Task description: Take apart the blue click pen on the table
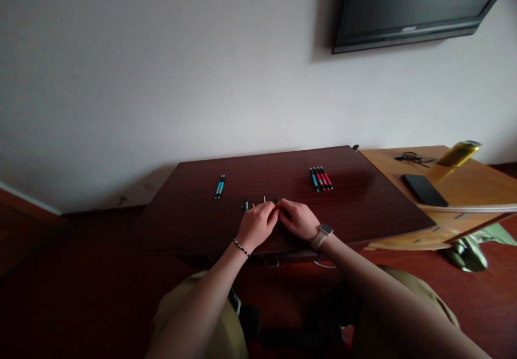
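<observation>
Hands meet over small pen parts (258, 204), left grip (256, 224) and right grip (297, 219) both pinching them

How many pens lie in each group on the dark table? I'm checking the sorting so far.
Left group of blue pens: 2
Right group of pens: 4 (about 1 blue, 3 red)
Total: 6
Small pen parts by the left hand and right hand are too small to count.
</observation>
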Tool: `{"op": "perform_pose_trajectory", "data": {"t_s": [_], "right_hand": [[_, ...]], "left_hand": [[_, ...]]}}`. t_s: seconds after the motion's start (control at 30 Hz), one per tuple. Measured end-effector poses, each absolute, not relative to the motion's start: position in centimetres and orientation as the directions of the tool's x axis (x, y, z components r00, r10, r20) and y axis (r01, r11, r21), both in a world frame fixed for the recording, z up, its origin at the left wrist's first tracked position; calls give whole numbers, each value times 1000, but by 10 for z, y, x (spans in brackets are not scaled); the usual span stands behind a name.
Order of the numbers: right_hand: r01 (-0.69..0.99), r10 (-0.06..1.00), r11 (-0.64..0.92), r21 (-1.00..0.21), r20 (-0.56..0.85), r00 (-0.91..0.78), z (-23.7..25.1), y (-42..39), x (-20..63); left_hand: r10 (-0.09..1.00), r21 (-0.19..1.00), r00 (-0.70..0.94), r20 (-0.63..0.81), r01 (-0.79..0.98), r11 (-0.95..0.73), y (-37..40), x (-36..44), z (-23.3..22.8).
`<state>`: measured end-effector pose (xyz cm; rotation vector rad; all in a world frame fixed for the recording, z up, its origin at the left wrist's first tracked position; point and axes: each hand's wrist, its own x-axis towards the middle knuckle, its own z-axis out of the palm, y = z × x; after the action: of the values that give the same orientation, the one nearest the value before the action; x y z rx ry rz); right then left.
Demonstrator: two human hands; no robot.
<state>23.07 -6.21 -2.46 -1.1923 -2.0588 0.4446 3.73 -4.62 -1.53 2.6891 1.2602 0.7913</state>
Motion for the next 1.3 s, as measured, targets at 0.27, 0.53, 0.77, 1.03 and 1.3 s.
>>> {"op": "perform_pose_trajectory", "data": {"t_s": [0.27,0.53,0.77,1.03,1.3], "right_hand": [[618,857,514,-595,390,-337,-29,-66,227],[621,861,506,-599,391,-325,-29,-68,227],[622,863,503,-600,385,-327,-29,-68,226],[622,865,500,-602,384,-323,-28,-68,226],[636,863,502,-585,388,-324,-29,-67,226]], "left_hand": [[738,264,528,420,707,-656,-47,41,-16],[743,267,527,412,710,-651,-49,42,-15],[744,278,525,413,706,-652,-49,42,-15],[744,275,522,417,708,-651,-49,42,-14],[747,276,525,407,709,-649,-49,42,-16]]}}
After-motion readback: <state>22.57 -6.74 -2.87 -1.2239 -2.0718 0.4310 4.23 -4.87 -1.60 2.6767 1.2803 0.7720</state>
